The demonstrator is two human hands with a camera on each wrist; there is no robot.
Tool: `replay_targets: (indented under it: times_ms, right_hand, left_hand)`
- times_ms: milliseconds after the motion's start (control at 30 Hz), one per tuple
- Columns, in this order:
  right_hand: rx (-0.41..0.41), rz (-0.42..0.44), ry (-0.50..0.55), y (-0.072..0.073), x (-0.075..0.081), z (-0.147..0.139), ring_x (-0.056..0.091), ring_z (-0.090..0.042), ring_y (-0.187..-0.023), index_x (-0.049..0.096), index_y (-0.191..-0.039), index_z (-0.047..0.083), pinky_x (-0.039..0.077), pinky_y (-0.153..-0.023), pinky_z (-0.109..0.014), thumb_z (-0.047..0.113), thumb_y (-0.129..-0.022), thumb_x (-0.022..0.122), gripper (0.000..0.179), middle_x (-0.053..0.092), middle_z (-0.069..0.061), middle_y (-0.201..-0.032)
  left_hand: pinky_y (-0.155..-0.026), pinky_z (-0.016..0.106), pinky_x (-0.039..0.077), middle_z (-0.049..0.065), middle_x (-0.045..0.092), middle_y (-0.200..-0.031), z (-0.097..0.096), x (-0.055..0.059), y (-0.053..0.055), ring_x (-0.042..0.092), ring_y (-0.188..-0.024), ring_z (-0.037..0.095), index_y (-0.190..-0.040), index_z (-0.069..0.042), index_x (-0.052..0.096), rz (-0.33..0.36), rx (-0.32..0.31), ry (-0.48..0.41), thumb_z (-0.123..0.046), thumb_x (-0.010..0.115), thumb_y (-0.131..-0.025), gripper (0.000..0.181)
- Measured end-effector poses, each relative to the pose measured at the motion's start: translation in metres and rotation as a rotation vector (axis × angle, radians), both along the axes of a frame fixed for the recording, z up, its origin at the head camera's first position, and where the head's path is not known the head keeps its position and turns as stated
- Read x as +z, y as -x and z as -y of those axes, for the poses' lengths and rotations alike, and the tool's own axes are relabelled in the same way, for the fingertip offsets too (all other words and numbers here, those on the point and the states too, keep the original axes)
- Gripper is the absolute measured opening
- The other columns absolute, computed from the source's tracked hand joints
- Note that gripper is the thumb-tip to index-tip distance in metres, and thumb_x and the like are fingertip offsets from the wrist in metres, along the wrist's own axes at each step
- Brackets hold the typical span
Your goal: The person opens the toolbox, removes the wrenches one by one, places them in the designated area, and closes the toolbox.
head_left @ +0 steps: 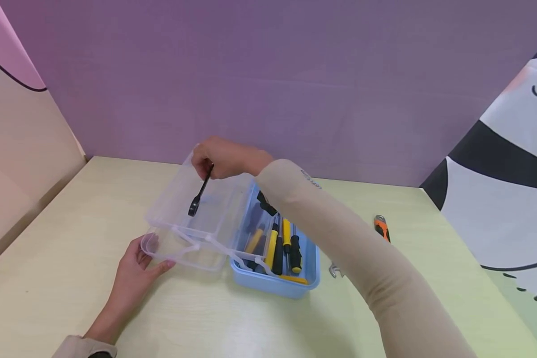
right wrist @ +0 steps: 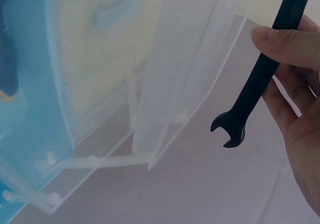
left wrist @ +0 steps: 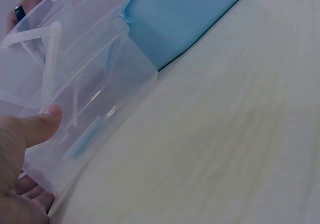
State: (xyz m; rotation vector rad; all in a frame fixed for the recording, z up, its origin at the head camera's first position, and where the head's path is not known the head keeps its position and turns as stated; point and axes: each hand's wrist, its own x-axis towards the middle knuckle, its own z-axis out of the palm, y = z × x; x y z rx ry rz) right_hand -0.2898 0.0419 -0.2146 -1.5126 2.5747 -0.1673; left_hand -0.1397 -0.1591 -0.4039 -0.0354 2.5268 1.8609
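Hands well apart. The left hand (head_left: 136, 273) grips the left end of the lower clear tray (head_left: 208, 261). The right hand (head_left: 221, 157) pinches a black wrench (head_left: 201, 193) between thumb and fingers, its free end over the upper clear tray (head_left: 167, 201). The blue toolbox (head_left: 268, 286), containing screwdrivers (head_left: 296, 254), sits right of the left hand. An orange-handled tool (head_left: 382, 227) lies farther right of both hands.

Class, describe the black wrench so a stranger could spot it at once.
Find the light-blue toolbox on the table, then the translucent trays to its left. Over them, the right hand holds the black open-end wrench; unlike the silver wrench on the table, it is dark and gripped.
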Motion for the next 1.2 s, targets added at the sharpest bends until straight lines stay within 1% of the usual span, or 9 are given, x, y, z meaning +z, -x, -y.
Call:
replay_targets:
  times_ms: [233, 467, 600, 833, 933, 1067, 1200]
  right_hand:
    - [-0.005, -0.006, 0.011, -0.002, 0.002, -0.016, 0.058, -0.016, -0.083, 0.066, -0.078, 0.009, 0.053, -0.076, -0.022, -0.007, -0.082, 0.06, 0.019, 0.063, -0.003, -0.086]
    - [-0.01, -0.002, 0.029, -0.003, 0.0, -0.03, 0.059, -0.015, -0.082, 0.067, -0.077, 0.01, 0.055, -0.076, -0.023, -0.008, -0.081, 0.061, 0.019, 0.064, -0.003, -0.085]
    - [-0.022, -0.001, 0.036, -0.004, -0.001, -0.037, 0.06, -0.016, -0.081, 0.067, -0.077, 0.009, 0.056, -0.076, -0.023, -0.008, -0.081, 0.062, 0.019, 0.064, -0.003, -0.085]
    - [-0.062, 0.022, 0.046, -0.006, -0.003, -0.05, 0.059, -0.017, -0.082, 0.068, -0.076, 0.009, 0.059, -0.081, -0.028, -0.006, -0.081, 0.065, 0.016, 0.064, -0.005, -0.085]
    - [-0.083, 0.035, 0.047, -0.008, -0.004, -0.056, 0.059, -0.016, -0.081, 0.067, -0.075, 0.009, 0.059, -0.081, -0.027, -0.005, -0.082, 0.067, 0.016, 0.063, -0.003, -0.084]
    - [-0.089, 0.039, 0.05, -0.01, -0.005, -0.064, 0.059, -0.015, -0.08, 0.067, -0.074, 0.01, 0.058, -0.078, -0.023, -0.005, -0.082, 0.066, 0.017, 0.061, 0.0, -0.082]
    - [-0.07, 0.04, 0.072, -0.012, -0.007, -0.074, 0.06, -0.015, -0.08, 0.066, -0.074, 0.01, 0.058, -0.077, -0.023, -0.006, -0.082, 0.066, 0.018, 0.06, 0.002, -0.08]
  left_hand:
    - [-0.115, 0.041, 0.029, 0.031, 0.025, -0.151, 0.002, -0.001, 0.002, 0.026, -0.14, 0.042, -0.144, 0.008, 0.019, -0.017, -0.01, 0.009, -0.008, 0.073, -0.083, 0.083]
    - [-0.113, 0.042, 0.029, 0.032, 0.025, -0.15, 0.006, -0.002, 0.002, 0.027, -0.139, 0.045, -0.144, 0.009, 0.018, -0.048, -0.03, 0.016, -0.011, 0.073, -0.083, 0.084]
    - [-0.112, 0.042, 0.029, 0.032, 0.025, -0.15, 0.008, -0.003, 0.003, 0.027, -0.139, 0.046, -0.144, 0.009, 0.018, -0.049, -0.032, 0.026, -0.011, 0.074, -0.082, 0.086]
    - [-0.111, 0.04, 0.03, 0.033, 0.025, -0.149, 0.011, -0.005, 0.004, 0.027, -0.138, 0.047, -0.143, 0.01, 0.018, -0.05, -0.024, 0.032, -0.009, 0.074, -0.082, 0.085]
    - [-0.111, 0.039, 0.03, 0.033, 0.025, -0.149, 0.012, -0.005, 0.005, 0.027, -0.138, 0.046, -0.143, 0.01, 0.018, -0.048, -0.023, 0.025, -0.009, 0.073, -0.082, 0.085]
    - [-0.111, 0.036, 0.03, 0.032, 0.025, -0.15, 0.013, -0.003, 0.004, 0.026, -0.139, 0.045, -0.144, 0.01, 0.017, -0.047, -0.032, -0.003, -0.008, 0.073, -0.082, 0.085]
    - [-0.111, 0.031, 0.03, 0.032, 0.024, -0.15, 0.014, -0.003, 0.004, 0.026, -0.139, 0.045, -0.144, 0.009, 0.017, -0.045, -0.039, -0.01, -0.009, 0.072, -0.083, 0.084]
